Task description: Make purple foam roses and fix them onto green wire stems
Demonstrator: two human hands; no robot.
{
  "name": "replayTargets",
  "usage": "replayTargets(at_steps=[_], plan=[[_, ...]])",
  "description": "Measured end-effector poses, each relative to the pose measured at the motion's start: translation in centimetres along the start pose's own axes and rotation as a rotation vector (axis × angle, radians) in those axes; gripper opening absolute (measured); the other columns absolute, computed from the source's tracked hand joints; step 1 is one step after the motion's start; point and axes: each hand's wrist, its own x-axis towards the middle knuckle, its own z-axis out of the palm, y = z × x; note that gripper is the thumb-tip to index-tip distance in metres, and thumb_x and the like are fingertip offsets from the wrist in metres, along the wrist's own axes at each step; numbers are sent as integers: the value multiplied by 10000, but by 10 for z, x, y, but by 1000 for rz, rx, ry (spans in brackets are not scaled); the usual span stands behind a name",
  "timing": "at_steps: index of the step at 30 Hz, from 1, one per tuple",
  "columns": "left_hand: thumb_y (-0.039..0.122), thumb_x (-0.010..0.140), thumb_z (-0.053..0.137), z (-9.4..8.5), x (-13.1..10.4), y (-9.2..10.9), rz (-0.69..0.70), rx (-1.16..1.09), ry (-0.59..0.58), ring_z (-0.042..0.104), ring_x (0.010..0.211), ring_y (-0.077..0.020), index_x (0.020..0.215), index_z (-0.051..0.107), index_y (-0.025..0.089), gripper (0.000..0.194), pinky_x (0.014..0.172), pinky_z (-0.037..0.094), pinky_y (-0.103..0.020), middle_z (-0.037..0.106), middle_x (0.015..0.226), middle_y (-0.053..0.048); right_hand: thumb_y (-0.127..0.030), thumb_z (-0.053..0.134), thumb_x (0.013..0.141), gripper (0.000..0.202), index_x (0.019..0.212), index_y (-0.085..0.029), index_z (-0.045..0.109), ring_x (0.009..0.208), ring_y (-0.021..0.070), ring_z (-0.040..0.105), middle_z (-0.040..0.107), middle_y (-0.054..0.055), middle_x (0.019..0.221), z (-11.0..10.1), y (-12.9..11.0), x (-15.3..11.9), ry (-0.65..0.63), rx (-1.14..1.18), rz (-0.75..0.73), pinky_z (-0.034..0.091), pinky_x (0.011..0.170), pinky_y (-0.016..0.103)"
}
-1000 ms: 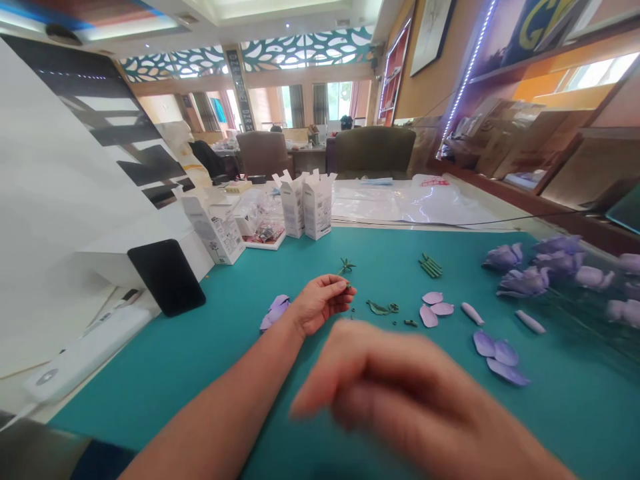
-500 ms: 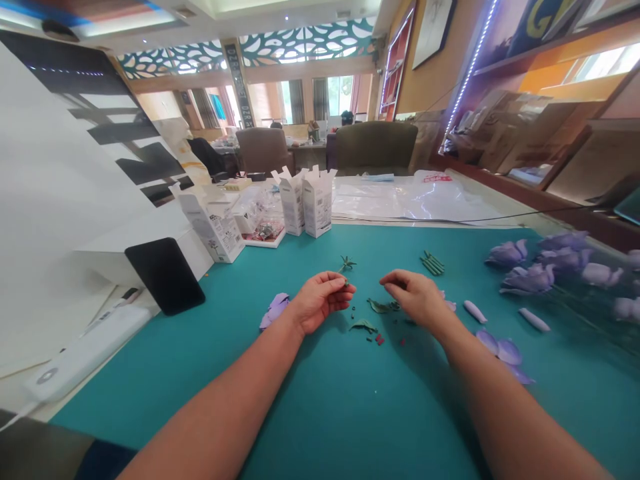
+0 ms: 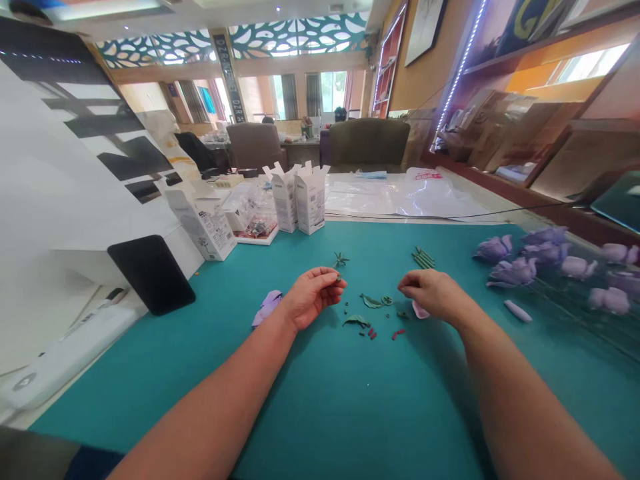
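Note:
My left hand pinches a small green piece at its fingertips, above the green mat. Just beyond those fingers is a spiky green star-shaped piece. My right hand is closed, thumb against fingers; what it holds, if anything, is hidden. A pale purple petal shows under it. Between the hands lie green leaves, a small green ring and red bits. A bundle of green sticks lies beyond my right hand. Beside my left wrist is a purple petal piece.
Purple flowers on stems lie at the right, near a rolled purple piece. White boxes stand at the back beside a tray. At the left are a black tablet-like device and a white power strip.
My right hand has moved right, away from my left hand, uncovering the green ring and more red bits. The whole view has shifted slightly.

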Motion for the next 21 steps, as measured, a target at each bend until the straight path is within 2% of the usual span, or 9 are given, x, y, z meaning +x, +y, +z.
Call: replayTargets(at_steps=[5, 10, 16, 19, 21], plan=[[133, 764, 624, 0, -1, 1, 8, 8, 7, 598, 554, -86, 768, 580, 131, 45, 592, 494, -219, 673, 675, -33, -193, 503, 723, 181, 802, -236, 660, 601, 149, 597, 631, -10, 555, -6, -5, -3, -186, -36, 40, 364, 543, 242], [116, 780, 601, 2, -2, 2, -2, 7, 9, 600, 550, -85, 760, 578, 128, 33, 583, 494, -215, 672, 668, -36, -211, 542, 680, 129, 746, -237, 649, 651, 160, 594, 660, 8, 660, -6, -3, -5, -270, -98, -7, 361, 541, 248], [121, 778, 616, 1, 0, 0, -7, 5, 6, 604, 553, -85, 772, 588, 124, 29, 586, 497, -215, 676, 685, -41, -168, 555, 644, 191, 778, -239, 671, 756, 197, 593, 680, 51, 853, 0, -8, -9, -271, -259, -43, 343, 543, 265], [124, 779, 622, 1, 0, 0, -17, 13, -10, 606, 560, -84, 780, 599, 121, 22, 590, 496, -213, 678, 696, -42, -138, 521, 637, 203, 743, -240, 661, 735, 206, 581, 675, 58, 845, 1, -14, -12, -244, -317, -28, 320, 516, 273], [133, 769, 641, 1, 0, -1, -20, 23, -23, 608, 568, -83, 785, 609, 120, 38, 596, 495, -211, 678, 704, -41, -144, 507, 644, 171, 708, -234, 637, 694, 196, 567, 669, 50, 806, 0, -17, -13, -193, -277, -32, 317, 505, 275]])
